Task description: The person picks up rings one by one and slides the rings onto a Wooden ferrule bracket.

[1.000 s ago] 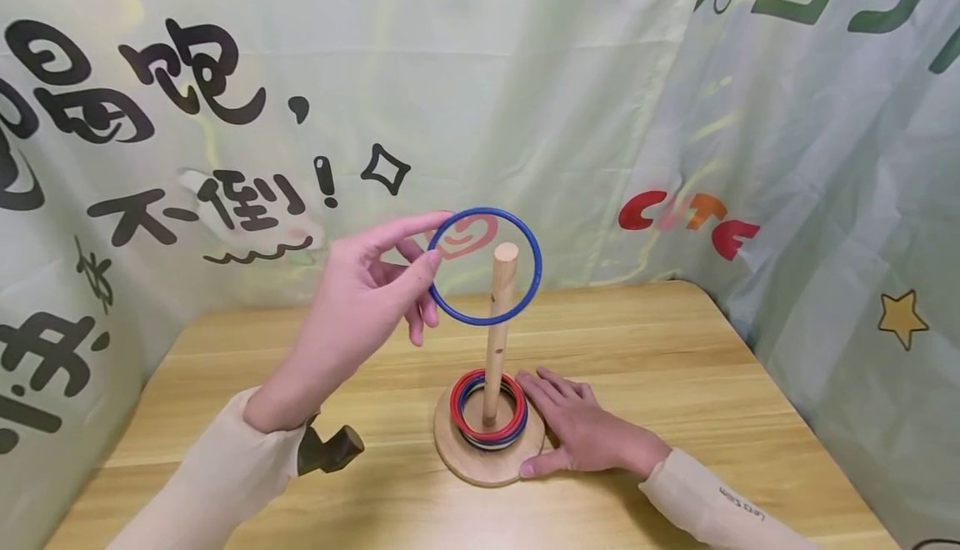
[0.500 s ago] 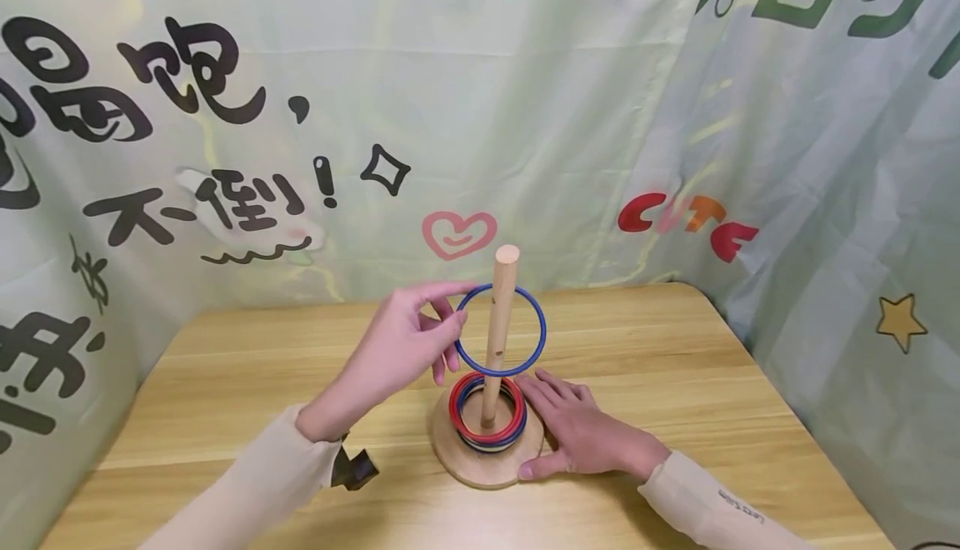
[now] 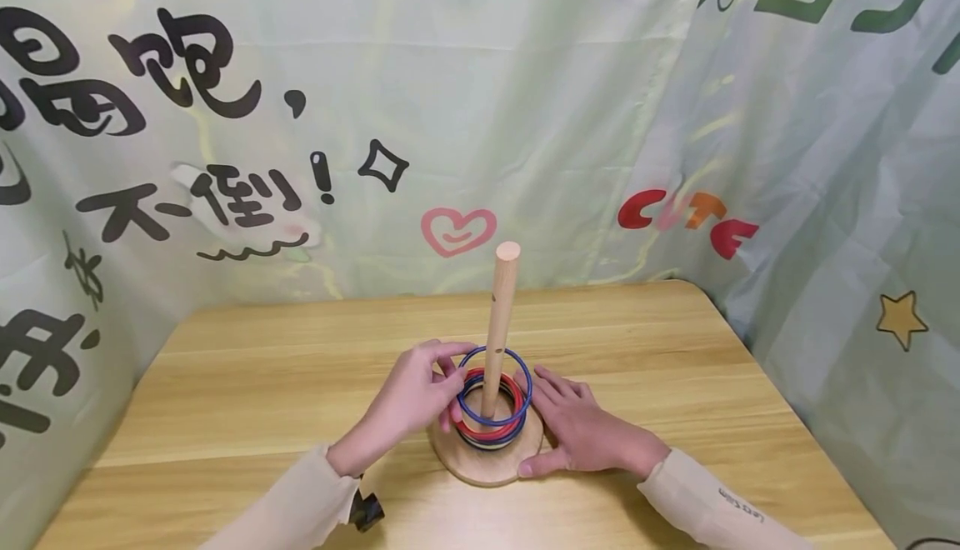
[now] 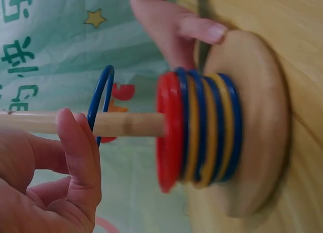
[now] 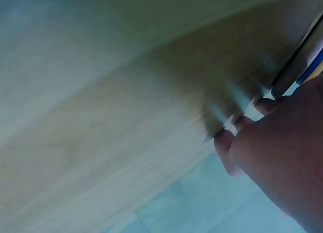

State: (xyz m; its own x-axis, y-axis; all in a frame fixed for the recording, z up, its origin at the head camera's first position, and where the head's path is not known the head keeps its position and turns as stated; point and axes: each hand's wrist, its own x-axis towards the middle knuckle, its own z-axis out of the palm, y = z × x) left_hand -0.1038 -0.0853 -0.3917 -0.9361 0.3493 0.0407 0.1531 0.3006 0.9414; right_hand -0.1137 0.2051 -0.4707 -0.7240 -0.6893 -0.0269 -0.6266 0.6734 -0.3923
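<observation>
My left hand (image 3: 420, 392) pinches a thin blue ring (image 4: 95, 99) by its left side. This ring encircles the upright wooden peg (image 3: 503, 308), tilted and a little above the stacked rings. In the left wrist view, red rings (image 4: 170, 132) top the stack, with several blue and yellow rings beneath. The stack sits around the peg's foot on a round wooden base (image 3: 486, 475). At the base's right side rests my right hand (image 3: 585, 433), thumb and fingers spread along its edge. Only part of that hand shows in the dim right wrist view.
A wood-grain table (image 3: 285, 358) bears the stand. Behind and beside it hangs a pale green printed curtain (image 3: 570, 133) with lettering, a heart and a star. A dark wrist-mounted device (image 3: 367, 512) sticks out below the left cuff.
My left hand has lowered the blue ring from around the peg's top to near the stack, moving slightly right on the way. My right hand has stayed at the base.
</observation>
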